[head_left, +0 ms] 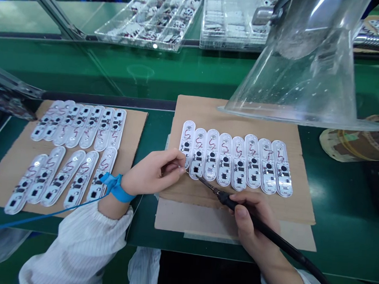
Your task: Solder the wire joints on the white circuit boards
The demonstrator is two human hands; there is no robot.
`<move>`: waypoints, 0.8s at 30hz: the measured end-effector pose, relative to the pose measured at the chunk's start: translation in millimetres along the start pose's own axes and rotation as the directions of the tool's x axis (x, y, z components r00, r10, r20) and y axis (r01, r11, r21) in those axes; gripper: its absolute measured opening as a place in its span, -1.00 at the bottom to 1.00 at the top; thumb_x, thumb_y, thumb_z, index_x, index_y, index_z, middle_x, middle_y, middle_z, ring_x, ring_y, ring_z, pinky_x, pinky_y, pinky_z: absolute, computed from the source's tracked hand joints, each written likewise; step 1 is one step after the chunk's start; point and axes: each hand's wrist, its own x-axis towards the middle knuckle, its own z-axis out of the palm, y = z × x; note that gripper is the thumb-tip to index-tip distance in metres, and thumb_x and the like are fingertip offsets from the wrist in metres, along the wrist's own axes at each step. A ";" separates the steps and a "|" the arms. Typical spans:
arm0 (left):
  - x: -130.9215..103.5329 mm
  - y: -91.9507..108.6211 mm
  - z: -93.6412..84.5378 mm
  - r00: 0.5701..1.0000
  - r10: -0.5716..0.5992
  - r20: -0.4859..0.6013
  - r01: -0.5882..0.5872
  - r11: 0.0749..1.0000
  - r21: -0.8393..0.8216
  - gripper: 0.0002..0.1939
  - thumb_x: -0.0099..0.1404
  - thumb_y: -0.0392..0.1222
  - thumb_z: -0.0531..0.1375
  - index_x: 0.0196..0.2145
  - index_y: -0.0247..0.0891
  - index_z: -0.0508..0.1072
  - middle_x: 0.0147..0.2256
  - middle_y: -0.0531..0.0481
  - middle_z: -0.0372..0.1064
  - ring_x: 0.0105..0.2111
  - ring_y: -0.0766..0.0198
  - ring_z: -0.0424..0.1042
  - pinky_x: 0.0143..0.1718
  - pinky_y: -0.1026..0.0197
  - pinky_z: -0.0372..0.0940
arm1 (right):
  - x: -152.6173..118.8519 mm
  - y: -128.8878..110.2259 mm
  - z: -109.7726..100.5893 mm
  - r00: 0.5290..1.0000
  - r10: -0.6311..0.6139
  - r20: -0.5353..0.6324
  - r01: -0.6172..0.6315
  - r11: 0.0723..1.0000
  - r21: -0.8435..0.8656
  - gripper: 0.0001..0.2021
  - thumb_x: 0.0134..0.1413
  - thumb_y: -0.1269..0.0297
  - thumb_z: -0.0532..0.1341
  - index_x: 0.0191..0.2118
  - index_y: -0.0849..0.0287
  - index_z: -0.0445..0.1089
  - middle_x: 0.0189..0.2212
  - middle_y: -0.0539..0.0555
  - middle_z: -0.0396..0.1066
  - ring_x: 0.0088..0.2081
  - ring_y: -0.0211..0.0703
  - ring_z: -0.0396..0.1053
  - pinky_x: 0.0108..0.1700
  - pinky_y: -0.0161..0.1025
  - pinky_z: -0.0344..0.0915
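The right hand (255, 221) gripped a black soldering iron (224, 198) like a pencil. Its tip was ahead and to the left of that hand, at the near end of a white board (198, 153). The left hand (161, 170) pinched a thin wire (187, 172) between thumb and finger, just beside the same board. This board was second in a row of eight, on brown cardboard (205, 112) between and ahead of the hands. A blue band (120, 189) went around the left wrist. Left of that hand, more boards (83, 179) lay in two rows. A clear hood (298, 93) hung beyond the right hand.
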 end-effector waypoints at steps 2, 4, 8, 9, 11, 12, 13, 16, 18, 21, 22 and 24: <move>0.0 1.4 -1.0 1.000 0.006 -0.005 -0.006 1.000 -0.003 -0.94 0.46 -0.32 0.16 -0.22 -0.21 0.36 -0.49 0.22 0.09 -0.53 0.42 0.08 -0.48 0.34 0.08 | 0.1 -0.4 0.1 1.000 -0.013 -0.021 0.013 1.000 0.003 -0.88 0.46 0.14 0.27 -0.02 0.01 0.49 -0.25 0.00 0.56 -0.33 -0.22 0.56 -0.27 -0.33 0.52; 0.0 2.3 -1.6 1.000 0.008 -0.006 -0.008 1.000 -0.004 -0.93 0.45 -0.33 0.16 -0.23 -0.21 0.36 -0.50 0.21 0.08 -0.52 0.42 0.07 -0.48 0.33 0.07 | 0.0 -0.4 0.4 1.000 -0.013 -0.025 0.013 1.000 0.009 -0.87 0.46 0.12 0.27 -0.02 0.00 0.49 -0.24 0.01 0.57 -0.33 -0.21 0.56 -0.28 -0.32 0.53; 0.3 2.5 -1.6 1.000 0.005 -0.002 -0.005 1.000 0.011 -0.93 0.45 -0.33 0.16 -0.23 -0.22 0.35 -0.50 0.21 0.07 -0.52 0.42 0.08 -0.47 0.32 0.08 | -0.7 1.1 0.6 1.000 0.004 0.029 -0.004 1.000 -0.002 -0.86 0.44 0.12 0.29 0.00 -0.01 0.47 -0.22 0.01 0.58 -0.35 -0.21 0.57 -0.31 -0.31 0.52; 0.4 2.4 -1.5 1.000 0.004 -0.001 -0.004 1.000 0.018 -0.93 0.45 -0.33 0.16 -0.23 -0.22 0.35 -0.50 0.21 0.06 -0.53 0.42 0.08 -0.46 0.32 0.08 | -0.9 1.6 0.4 0.999 0.003 0.038 -0.003 1.000 -0.007 -0.86 0.44 0.13 0.29 0.00 -0.01 0.47 -0.23 0.01 0.58 -0.35 -0.20 0.57 -0.31 -0.31 0.52; 0.6 2.1 -1.6 1.000 0.004 0.004 -0.004 0.999 0.034 -0.93 0.45 -0.33 0.16 -0.23 -0.22 0.36 -0.50 0.21 0.06 -0.53 0.42 0.08 -0.46 0.32 0.08 | -1.2 2.3 0.0 0.999 0.003 0.047 -0.003 1.000 -0.017 -0.86 0.44 0.13 0.29 0.00 -0.01 0.47 -0.24 0.01 0.58 -0.35 -0.19 0.57 -0.32 -0.30 0.52; 0.6 2.0 -1.8 1.000 0.006 0.007 -0.007 0.999 0.041 -0.93 0.45 -0.32 0.16 -0.23 -0.22 0.36 -0.50 0.21 0.06 -0.53 0.42 0.08 -0.46 0.32 0.08 | -1.3 2.4 -0.3 0.999 0.004 0.048 -0.004 1.000 -0.019 -0.86 0.44 0.13 0.29 0.00 -0.01 0.46 -0.23 0.01 0.58 -0.35 -0.19 0.57 -0.33 -0.30 0.52; 0.5 1.9 -2.2 1.000 0.009 0.010 -0.010 0.999 0.046 -0.93 0.46 -0.32 0.16 -0.23 -0.21 0.36 -0.50 0.21 0.06 -0.53 0.41 0.09 -0.46 0.32 0.08 | -1.2 2.3 -0.6 0.999 0.003 0.046 -0.002 1.000 -0.017 -0.86 0.44 0.13 0.29 0.00 -0.01 0.46 -0.23 0.02 0.58 -0.35 -0.18 0.58 -0.32 -0.29 0.52; 0.0 1.5 -3.4 1.000 0.018 0.011 -0.019 0.999 0.049 -0.93 0.46 -0.31 0.15 -0.23 -0.21 0.36 -0.49 0.21 0.07 -0.52 0.41 0.10 -0.46 0.32 0.09 | 0.4 0.7 -1.5 0.999 -0.012 0.031 0.013 1.000 -0.010 -0.84 0.46 0.10 0.28 0.01 -0.01 0.47 -0.22 0.03 0.58 -0.34 -0.17 0.58 -0.30 -0.28 0.53; 0.0 1.2 -3.8 1.000 0.023 0.011 -0.023 0.998 0.051 -0.93 0.47 -0.31 0.15 -0.23 -0.21 0.35 -0.49 0.21 0.07 -0.52 0.41 0.09 -0.46 0.33 0.09 | 2.1 -0.5 -1.7 0.999 -0.027 0.042 0.028 1.000 -0.015 -0.83 0.46 0.08 0.27 0.01 -0.02 0.47 -0.23 0.02 0.58 -0.34 -0.19 0.57 -0.30 -0.29 0.53; 0.5 0.8 -3.6 1.000 0.024 0.016 -0.025 0.997 0.066 -0.93 0.46 -0.32 0.16 -0.23 -0.21 0.36 -0.49 0.21 0.07 -0.52 0.42 0.09 -0.47 0.33 0.09 | 3.1 -0.2 -1.3 0.996 -0.022 0.092 0.026 0.999 -0.039 -0.83 0.45 0.06 0.28 0.02 -0.04 0.47 -0.24 0.00 0.59 -0.34 -0.21 0.58 -0.29 -0.32 0.52; 0.5 0.6 -3.6 1.000 0.025 0.019 -0.026 0.997 0.072 -0.93 0.46 -0.33 0.16 -0.23 -0.21 0.36 -0.49 0.21 0.07 -0.52 0.42 0.10 -0.47 0.33 0.09 | 2.6 0.7 -1.2 0.995 -0.014 0.101 0.018 0.999 -0.041 -0.82 0.45 0.06 0.29 0.02 -0.04 0.47 -0.23 0.00 0.59 -0.33 -0.21 0.58 -0.29 -0.32 0.52; -0.2 0.0 -4.5 0.999 0.030 0.020 -0.032 0.996 0.079 -0.92 0.43 -0.35 0.16 -0.22 -0.21 0.37 -0.49 0.20 0.10 -0.52 0.42 0.11 -0.47 0.33 0.10 | 0.9 2.4 -1.4 0.996 0.002 0.095 0.000 1.000 -0.020 -0.82 0.45 0.05 0.29 0.03 -0.04 0.47 -0.21 0.00 0.59 -0.31 -0.20 0.59 -0.27 -0.31 0.53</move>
